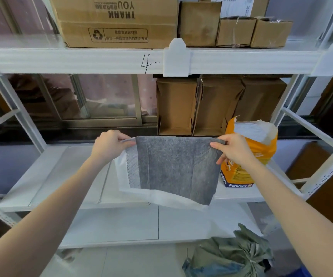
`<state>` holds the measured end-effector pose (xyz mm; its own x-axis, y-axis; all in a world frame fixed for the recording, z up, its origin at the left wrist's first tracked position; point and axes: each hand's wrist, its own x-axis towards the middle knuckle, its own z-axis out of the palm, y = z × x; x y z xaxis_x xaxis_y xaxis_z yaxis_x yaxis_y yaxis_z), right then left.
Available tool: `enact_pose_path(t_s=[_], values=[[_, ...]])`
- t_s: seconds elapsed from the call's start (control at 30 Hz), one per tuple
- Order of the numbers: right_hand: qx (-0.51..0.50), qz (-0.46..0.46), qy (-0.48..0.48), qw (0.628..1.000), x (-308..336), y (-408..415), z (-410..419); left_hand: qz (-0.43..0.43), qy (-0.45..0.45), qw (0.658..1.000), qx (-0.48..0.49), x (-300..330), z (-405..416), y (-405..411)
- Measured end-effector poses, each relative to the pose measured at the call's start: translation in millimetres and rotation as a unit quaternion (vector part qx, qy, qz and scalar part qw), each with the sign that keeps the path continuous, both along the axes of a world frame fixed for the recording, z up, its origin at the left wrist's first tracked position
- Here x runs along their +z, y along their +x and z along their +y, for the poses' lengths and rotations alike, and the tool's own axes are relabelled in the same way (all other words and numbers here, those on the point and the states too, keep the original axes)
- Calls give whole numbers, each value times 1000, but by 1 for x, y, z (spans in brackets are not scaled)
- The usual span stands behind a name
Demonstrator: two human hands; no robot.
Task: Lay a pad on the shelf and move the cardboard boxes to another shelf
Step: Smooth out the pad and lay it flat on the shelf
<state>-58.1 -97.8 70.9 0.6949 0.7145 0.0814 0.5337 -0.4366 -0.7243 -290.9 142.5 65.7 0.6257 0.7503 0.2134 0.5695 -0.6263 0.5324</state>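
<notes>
A grey pad (173, 166) with white quilted edges hangs partly folded in front of the middle shelf (47, 176). My left hand (109, 145) pinches its upper left corner and my right hand (231, 148) pinches its upper right corner, holding it stretched between them above the shelf board. Three brown cardboard boxes (213, 104) stand side by side at the back right of that shelf. More cardboard boxes (117, 23) sit on the upper shelf marked "4-".
An opened orange pad package (259, 144) stands on the middle shelf right of the pad. White shelf uprights (319, 176) frame both sides. A lower shelf board (121, 226) lies below, and a green-grey bundled bag (237, 256) sits on the floor at right.
</notes>
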Motion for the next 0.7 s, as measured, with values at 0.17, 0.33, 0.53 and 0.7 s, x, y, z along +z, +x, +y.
enact_pose_path(t_s=[0.17,0.33,0.53,0.7], values=[[-41,78,32,996,-33,22,24,-27,-45,998,19,-24,12,21],[-42,49,34,997,-62,54,57,-91,-124,988,5,-50,44,51],[-11,59,17,998,-89,90,102,-192,-207,959,30,-68,70,85],[9,43,79,996,-100,104,129,-254,-238,930,118,-73,81,113]])
